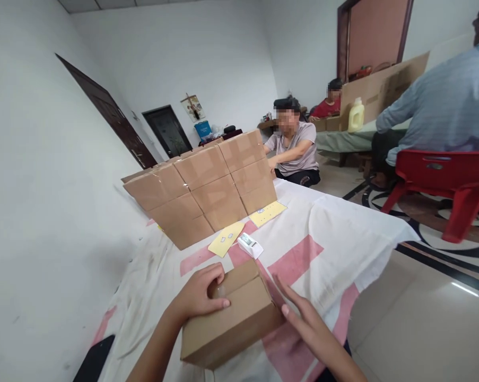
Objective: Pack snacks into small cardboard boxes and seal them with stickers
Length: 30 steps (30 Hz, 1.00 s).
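A closed brown cardboard box [239, 318] sits at a slant on the cloth near me. My left hand [201, 294] grips it from above at its left part, thumb bent across the top and the other fingers curled over. Something pale and translucent shows on the box between that thumb and forefinger; I cannot make out what it is. Beside the box's right end is my right hand [308, 321], fingers stretched out and slightly apart, holding nothing. Just beyond the box lie a small white device with a display [250, 245] and a yellow card [226, 239].
Stacked, taped cardboard boxes [215, 196] form a wall across the table's far left. Another yellow card [268, 213] lies at their foot. A black flat object [94, 361] is at lower left. A person [295, 143] sits behind; a red chair [442, 175] stands right.
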### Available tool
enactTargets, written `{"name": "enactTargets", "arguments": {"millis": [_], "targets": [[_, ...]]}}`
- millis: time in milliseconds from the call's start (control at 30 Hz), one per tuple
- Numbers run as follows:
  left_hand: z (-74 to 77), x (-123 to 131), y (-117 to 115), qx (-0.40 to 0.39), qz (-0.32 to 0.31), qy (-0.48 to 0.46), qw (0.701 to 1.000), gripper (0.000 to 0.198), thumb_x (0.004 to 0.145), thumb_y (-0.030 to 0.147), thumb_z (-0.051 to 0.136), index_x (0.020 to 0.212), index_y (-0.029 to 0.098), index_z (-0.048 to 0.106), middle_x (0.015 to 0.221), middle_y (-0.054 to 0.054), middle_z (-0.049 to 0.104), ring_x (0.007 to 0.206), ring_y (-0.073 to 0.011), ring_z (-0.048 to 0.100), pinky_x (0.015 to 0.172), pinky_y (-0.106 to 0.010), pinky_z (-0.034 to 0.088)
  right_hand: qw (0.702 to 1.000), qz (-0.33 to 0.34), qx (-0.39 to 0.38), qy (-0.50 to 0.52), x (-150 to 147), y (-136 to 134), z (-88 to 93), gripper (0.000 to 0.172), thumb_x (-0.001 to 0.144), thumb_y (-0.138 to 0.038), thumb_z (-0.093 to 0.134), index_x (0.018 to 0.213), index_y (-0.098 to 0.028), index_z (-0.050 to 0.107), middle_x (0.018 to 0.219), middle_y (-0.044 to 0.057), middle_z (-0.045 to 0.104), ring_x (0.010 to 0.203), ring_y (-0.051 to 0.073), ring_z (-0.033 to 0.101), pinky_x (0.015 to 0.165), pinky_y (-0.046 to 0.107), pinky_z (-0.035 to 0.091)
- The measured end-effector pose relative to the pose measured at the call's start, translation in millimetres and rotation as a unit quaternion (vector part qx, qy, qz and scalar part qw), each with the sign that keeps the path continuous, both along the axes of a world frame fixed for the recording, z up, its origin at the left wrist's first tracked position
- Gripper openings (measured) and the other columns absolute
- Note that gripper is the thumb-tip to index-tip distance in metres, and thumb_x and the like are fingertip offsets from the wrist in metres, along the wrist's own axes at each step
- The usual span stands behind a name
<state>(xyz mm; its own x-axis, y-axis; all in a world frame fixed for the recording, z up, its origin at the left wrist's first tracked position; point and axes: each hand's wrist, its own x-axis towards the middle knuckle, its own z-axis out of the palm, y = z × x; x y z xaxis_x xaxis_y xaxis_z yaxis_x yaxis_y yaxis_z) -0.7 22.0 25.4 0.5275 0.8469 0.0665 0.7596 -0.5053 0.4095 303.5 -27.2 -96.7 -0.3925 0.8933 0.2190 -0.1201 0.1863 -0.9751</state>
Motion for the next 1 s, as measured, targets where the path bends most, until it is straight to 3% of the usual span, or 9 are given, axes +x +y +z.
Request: {"name": "enactTargets", "arguments": {"millis": [167, 300, 467, 600, 700, 800, 867, 933, 1000], "targets": [[2.5, 4.6, -3.5, 0.006, 0.005, -0.018, 1.000, 0.051, 0.077, 0.063, 0.067, 0.081, 0.024, 0.036, 0.083, 0.003, 0.049, 0.074, -0.0164, 0.041, 0.068, -0.029, 0.028, 0.996, 0.067, -0.031, 0.056, -18.8, 21.0, 10.8, 0.093, 0.092, -0.070, 0.051, 0.163, -0.033, 0.002, 0.171, 0.001, 0.008, 0.158, 0.025, 0.008, 0.127, 0.049, 0.008], [5.5, 9.9, -4.8, -0.006, -0.008, -0.023, 1.000, 0.055, 0.071, 0.062, 0.073, 0.080, 0.024, 0.035, 0.082, 0.005, 0.048, 0.074, -0.0158, 0.040, 0.066, -0.029, 0.026, 0.987, 0.043, -0.095, 0.123, -46.2, 46.6, 26.0, 0.080, 0.096, -0.075, 0.027, 0.161, -0.040, -0.005, 0.171, -0.005, 0.001, 0.158, 0.022, 0.002, 0.127, 0.051, 0.006], [7.1, 12.0, -5.0, -0.020, 0.000, -0.027, 0.999, 0.057, 0.066, 0.057, 0.079, 0.080, 0.024, 0.035, 0.083, 0.006, 0.049, 0.073, -0.0144, 0.040, 0.064, -0.028, 0.025, 0.993, 0.034, -0.008, 0.111, -53.9, 51.2, 15.5, 0.081, 0.097, -0.073, 0.032, 0.163, -0.038, 0.002, 0.172, -0.006, -0.005, 0.158, 0.020, -0.003, 0.128, 0.044, 0.001], [7.1, 13.2, -7.2, -0.038, 0.007, -0.043, 0.998, 0.052, 0.065, 0.052, 0.079, 0.079, 0.024, 0.039, 0.082, 0.005, 0.053, 0.073, -0.0143, 0.042, 0.064, -0.028, 0.027, 0.989, 0.078, 0.060, 0.110, -39.4, 30.5, 2.2, 0.114, 0.076, -0.089, 0.049, 0.164, -0.033, 0.001, 0.172, 0.000, -0.004, 0.158, 0.030, -0.004, 0.127, 0.046, 0.007], [4.8, 13.7, -4.8, -0.044, 0.006, -0.085, 0.995, 0.040, 0.073, 0.049, 0.074, 0.079, 0.023, 0.043, 0.083, 0.003, 0.055, 0.076, -0.0158, 0.047, 0.068, -0.028, 0.034, 0.992, 0.070, 0.097, 0.032, -30.6, 13.9, 0.4, 0.132, 0.064, -0.086, 0.068, 0.165, -0.028, 0.006, 0.172, 0.008, 0.002, 0.157, 0.038, 0.001, 0.126, 0.050, 0.012], [-0.9, 4.9, 7.9, -0.041, 0.002, -0.201, 0.979, 0.037, 0.083, 0.055, 0.063, 0.076, 0.022, 0.047, 0.084, -0.002, 0.057, 0.078, -0.0183, 0.050, 0.072, -0.031, 0.039, 0.989, 0.012, 0.136, -0.051, -6.3, 5.8, -6.0, 0.120, 0.065, -0.076, 0.076, 0.163, -0.028, 0.024, 0.169, 0.010, 0.017, 0.154, 0.045, 0.012, 0.123, 0.054, 0.022], [-7.2, -11.4, 21.2, -0.008, 0.032, -0.306, 0.952, 0.043, 0.089, 0.061, 0.052, 0.071, 0.022, 0.047, 0.081, -0.004, 0.057, 0.076, -0.0191, 0.050, 0.070, -0.032, 0.040, 0.982, -0.063, 0.164, -0.075, 28.3, 6.4, -13.3, 0.111, 0.064, -0.079, 0.072, 0.159, -0.035, 0.035, 0.167, 0.007, 0.026, 0.152, 0.049, 0.020, 0.120, 0.057, 0.030], [-17.2, -36.0, 34.2, 0.046, 0.107, -0.380, 0.918, 0.047, 0.091, 0.061, 0.050, 0.067, 0.022, 0.044, 0.075, -0.004, 0.053, 0.071, -0.0183, 0.047, 0.066, -0.032, 0.038, 0.959, -0.200, 0.182, -0.083, 73.9, 13.2, -17.3, 0.101, 0.068, -0.083, 0.062, 0.156, -0.040, 0.039, 0.165, 0.005, 0.032, 0.147, 0.052, 0.029, 0.116, 0.063, 0.033], [-32.2, -65.0, 43.3, 0.073, 0.196, -0.414, 0.886, 0.047, 0.090, 0.060, 0.053, 0.064, 0.022, 0.041, 0.069, -0.001, 0.046, 0.066, -0.0172, 0.042, 0.062, -0.031, 0.036, 0.903, -0.362, 0.202, -0.112, 118.1, 28.7, -13.8, 0.089, 0.070, -0.079, 0.059, 0.150, -0.044, 0.044, 0.155, 0.009, 0.046, 0.135, 0.056, 0.044, 0.108, 0.070, 0.037]]}}
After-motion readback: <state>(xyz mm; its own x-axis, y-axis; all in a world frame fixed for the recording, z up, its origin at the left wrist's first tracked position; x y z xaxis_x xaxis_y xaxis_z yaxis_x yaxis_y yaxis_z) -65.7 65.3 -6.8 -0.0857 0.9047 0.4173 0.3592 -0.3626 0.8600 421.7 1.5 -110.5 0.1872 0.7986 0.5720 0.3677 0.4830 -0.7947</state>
